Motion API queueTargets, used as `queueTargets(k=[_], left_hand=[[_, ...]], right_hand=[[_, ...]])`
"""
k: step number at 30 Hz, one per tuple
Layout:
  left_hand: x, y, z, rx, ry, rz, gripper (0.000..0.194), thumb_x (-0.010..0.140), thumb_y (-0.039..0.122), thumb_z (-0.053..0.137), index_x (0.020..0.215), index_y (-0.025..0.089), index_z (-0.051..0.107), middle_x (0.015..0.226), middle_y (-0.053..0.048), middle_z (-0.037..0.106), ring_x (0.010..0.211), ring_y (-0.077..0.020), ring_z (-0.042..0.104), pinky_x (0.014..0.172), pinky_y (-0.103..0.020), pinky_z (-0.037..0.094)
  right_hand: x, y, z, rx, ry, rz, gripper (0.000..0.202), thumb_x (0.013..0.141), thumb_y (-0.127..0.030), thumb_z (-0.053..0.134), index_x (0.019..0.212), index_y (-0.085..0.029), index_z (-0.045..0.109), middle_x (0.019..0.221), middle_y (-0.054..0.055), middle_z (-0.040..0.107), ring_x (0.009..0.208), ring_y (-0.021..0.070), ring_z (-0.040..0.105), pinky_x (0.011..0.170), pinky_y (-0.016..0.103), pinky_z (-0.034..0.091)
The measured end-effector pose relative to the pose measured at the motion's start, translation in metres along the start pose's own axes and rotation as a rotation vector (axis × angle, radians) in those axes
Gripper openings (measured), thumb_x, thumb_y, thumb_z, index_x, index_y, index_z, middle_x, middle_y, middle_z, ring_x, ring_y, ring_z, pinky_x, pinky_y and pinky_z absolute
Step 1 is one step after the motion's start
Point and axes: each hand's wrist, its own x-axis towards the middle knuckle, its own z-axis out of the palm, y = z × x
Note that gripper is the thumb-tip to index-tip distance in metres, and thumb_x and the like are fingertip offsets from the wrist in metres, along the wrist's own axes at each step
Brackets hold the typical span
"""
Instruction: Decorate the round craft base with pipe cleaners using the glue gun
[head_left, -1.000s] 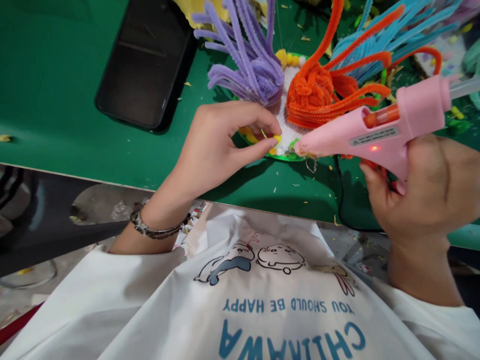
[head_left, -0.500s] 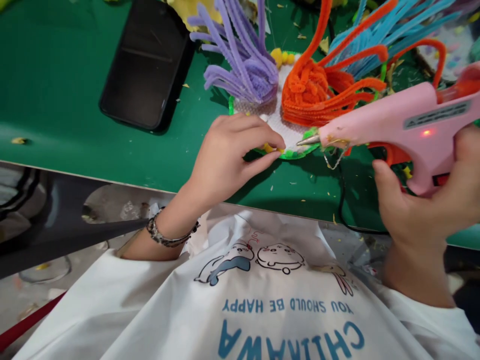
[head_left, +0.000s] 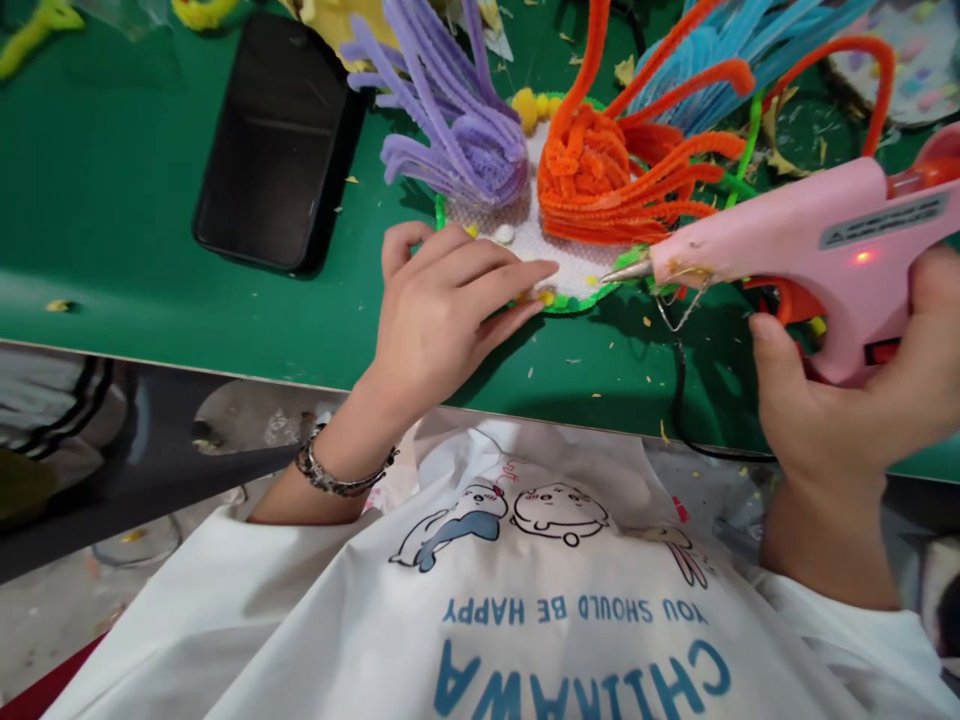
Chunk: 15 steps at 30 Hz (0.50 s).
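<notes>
My right hand is wrapped round the handle of a pink hot glue gun with a small red light lit. Its metal nozzle points left, close over the lower right rim of a white woven board edged in green. My left hand rests at the board's lower left edge, index finger and thumb stretched out and apart, with small yellow pompoms between and beneath them. On the board stand an orange pipe-cleaner bundle and a purple pipe-cleaner bundle. A white bead lies near my knuckles.
A black phone lies on the green table at left. Blue pipe cleaners and a decorated white piece are at the back right. The gun's black cord hangs over the front edge. Yellow scraps are scattered about.
My left index finger and thumb have parted from a near pinch at the board's edge. The view has shifted slightly; the glue gun stays by the rim.
</notes>
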Motion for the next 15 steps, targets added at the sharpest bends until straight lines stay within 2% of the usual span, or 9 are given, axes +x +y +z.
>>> queueTargets(k=[3, 7, 9, 12, 15], left_hand=[[-0.0043, -0.0005, -0.0038, 0.056, 0.019, 0.055, 0.016, 0.097, 0.033, 0.063, 0.112, 0.033, 0.07, 0.096, 0.003, 0.078, 0.084, -0.0179, 0.067, 0.082, -0.039, 0.039], [-0.0071, -0.0025, -0.0044, 0.118, -0.085, 0.093, 0.018, 0.102, 0.031, 0.055, 0.106, 0.033, 0.072, 0.098, 0.003, 0.078, 0.081, -0.0155, 0.065, 0.081, -0.039, 0.038], [-0.0077, -0.0022, -0.0024, 0.148, -0.095, 0.102, 0.019, 0.103, 0.03, 0.055, 0.105, 0.031, 0.073, 0.097, 0.002, 0.077, 0.08, -0.015, 0.064, 0.082, -0.038, 0.037], [-0.0082, 0.0004, 0.0008, 0.227, 0.025, 0.165, 0.014, 0.099, 0.022, 0.06, 0.105, 0.029, 0.071, 0.095, 0.003, 0.077, 0.077, -0.0138, 0.065, 0.081, -0.036, 0.039], [-0.0071, 0.0031, 0.0005, 0.219, 0.114, 0.148, 0.014, 0.096, 0.022, 0.064, 0.108, 0.029, 0.069, 0.097, 0.003, 0.076, 0.077, -0.0141, 0.067, 0.078, -0.035, 0.04]], right_hand=[[-0.0003, 0.0, 0.0004, 0.001, -0.003, -0.002, 0.069, 0.082, -0.06, 0.07, 0.136, -0.021, 0.053, 0.103, 0.012, 0.065, 0.101, 0.0324, 0.063, 0.078, 0.048, 0.051], [-0.0016, 0.0022, 0.0011, 0.002, 0.016, 0.02, 0.069, 0.082, -0.06, 0.07, 0.135, -0.018, 0.055, 0.104, 0.014, 0.065, 0.1, 0.0322, 0.063, 0.078, 0.048, 0.05], [-0.0027, 0.0032, 0.0022, 0.007, 0.037, 0.033, 0.069, 0.081, -0.057, 0.071, 0.134, -0.015, 0.057, 0.105, 0.016, 0.065, 0.1, 0.032, 0.062, 0.079, 0.048, 0.05], [-0.0038, 0.0038, 0.0035, 0.054, 0.069, 0.09, 0.063, 0.082, -0.051, 0.071, 0.128, -0.01, 0.061, 0.103, 0.017, 0.066, 0.096, 0.0296, 0.062, 0.079, 0.046, 0.049], [-0.0032, 0.0044, 0.0022, 0.165, 0.091, 0.268, 0.056, 0.083, -0.052, 0.067, 0.12, -0.009, 0.067, 0.093, 0.013, 0.067, 0.085, 0.0241, 0.061, 0.074, 0.04, 0.048]])
